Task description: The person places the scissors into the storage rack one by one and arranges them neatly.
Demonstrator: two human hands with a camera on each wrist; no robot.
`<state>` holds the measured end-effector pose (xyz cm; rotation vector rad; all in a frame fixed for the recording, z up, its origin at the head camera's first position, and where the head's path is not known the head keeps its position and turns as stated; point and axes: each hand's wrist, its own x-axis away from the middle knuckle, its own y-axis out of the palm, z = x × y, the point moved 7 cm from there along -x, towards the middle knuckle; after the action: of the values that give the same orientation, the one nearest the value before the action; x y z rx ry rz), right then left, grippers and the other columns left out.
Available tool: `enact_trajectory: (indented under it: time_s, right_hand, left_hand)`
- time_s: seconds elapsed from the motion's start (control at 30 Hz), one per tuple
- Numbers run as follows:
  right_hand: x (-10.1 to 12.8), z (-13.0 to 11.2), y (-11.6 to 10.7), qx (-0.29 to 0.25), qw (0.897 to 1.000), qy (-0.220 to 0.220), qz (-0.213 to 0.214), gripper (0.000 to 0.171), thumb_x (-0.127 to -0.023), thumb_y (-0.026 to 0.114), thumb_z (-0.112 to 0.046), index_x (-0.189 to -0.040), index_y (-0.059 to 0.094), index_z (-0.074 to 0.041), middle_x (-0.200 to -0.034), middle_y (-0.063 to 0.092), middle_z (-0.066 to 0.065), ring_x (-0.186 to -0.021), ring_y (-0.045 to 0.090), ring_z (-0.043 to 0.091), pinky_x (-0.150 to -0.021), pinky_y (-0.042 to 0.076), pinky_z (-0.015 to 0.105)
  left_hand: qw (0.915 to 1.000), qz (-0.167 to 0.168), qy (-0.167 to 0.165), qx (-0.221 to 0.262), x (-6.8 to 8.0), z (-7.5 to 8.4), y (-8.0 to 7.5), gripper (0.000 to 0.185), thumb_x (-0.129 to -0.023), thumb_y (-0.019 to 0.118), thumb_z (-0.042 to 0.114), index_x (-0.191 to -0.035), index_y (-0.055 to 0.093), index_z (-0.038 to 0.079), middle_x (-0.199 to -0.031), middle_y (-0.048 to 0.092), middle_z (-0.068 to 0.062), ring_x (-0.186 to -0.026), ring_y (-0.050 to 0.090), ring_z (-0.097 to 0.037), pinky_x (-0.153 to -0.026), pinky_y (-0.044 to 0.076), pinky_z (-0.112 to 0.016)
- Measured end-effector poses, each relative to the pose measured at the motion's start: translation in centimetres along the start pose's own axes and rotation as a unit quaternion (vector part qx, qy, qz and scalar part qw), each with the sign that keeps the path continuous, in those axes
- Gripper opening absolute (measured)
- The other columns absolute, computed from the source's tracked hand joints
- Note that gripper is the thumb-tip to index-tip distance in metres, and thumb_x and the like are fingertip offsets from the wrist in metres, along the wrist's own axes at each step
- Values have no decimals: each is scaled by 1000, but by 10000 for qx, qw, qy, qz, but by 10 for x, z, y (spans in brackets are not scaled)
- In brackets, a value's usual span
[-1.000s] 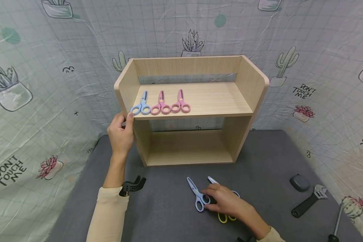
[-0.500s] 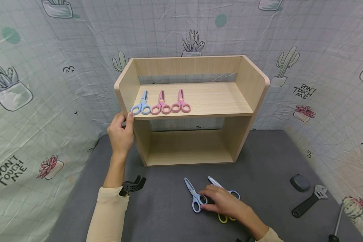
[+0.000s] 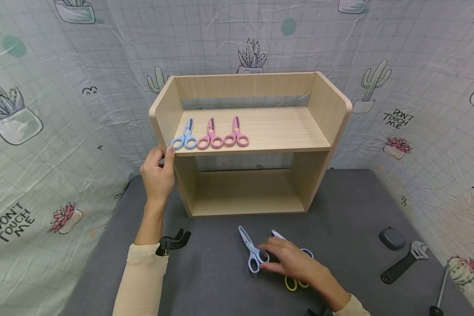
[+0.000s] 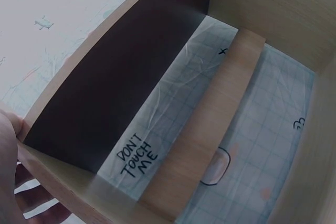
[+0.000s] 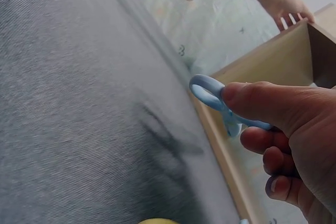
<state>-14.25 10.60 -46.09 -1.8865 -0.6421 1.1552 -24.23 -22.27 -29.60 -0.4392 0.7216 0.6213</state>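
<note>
Light-blue scissors [image 3: 253, 250], handles partly behind the right fingers [image 3: 270, 249]

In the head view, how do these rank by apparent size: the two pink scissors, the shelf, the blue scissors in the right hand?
1. Shelf
2. Blue scissors in the right hand
3. Left pink scissors and right pink scissors: they look alike, so unranked

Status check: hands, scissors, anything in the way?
Right hand pinching blue scissors by a handle, off the table. Left hand gripping wooden shelf at its left side. Three scissors occupying its upper board's left half.
</note>
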Motion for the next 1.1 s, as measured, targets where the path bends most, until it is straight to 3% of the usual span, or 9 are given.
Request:
enact_trajectory:
  time_s: [0.33, 0.67, 1.1]
  right_hand:
    - [-16, -3, -20, -81, 9999, 77, 85, 38, -89, 76, -32, -117, 70, -6, -93, 64, -3, -84, 52, 3, -73, 46, 17]
    - [-30, -9, -38, -89, 9990, -199, 382, 38, -89, 77, -30, -117, 70, -5, -92, 64, -2, -82, 52, 5, -71, 43, 13]
    - [-44, -16, -72, -9, 9959, -497, 756, 39, -87, 79, -26, -117, 68, -3, -95, 63, -3, -83, 54, 7, -73, 44, 15]
  left_hand:
    - [10000, -27, -72, -30, 0, -3, 1, 34, -100, 60, 28, -95, 73, -2, -107, 73, -13, -86, 60, -2, -66, 45, -5]
    - [10000, -9, -59, 17, 0, -2, 0, 32, -100, 61, 28, -98, 75, -1, -108, 73, -13, -90, 65, -13, -66, 45, -5]
    - [10000, 8, -92, 1, 0, -2, 0, 31, -99, 62, 27, -98, 75, -1, -109, 73, -13, -94, 67, -17, -66, 44, -6]
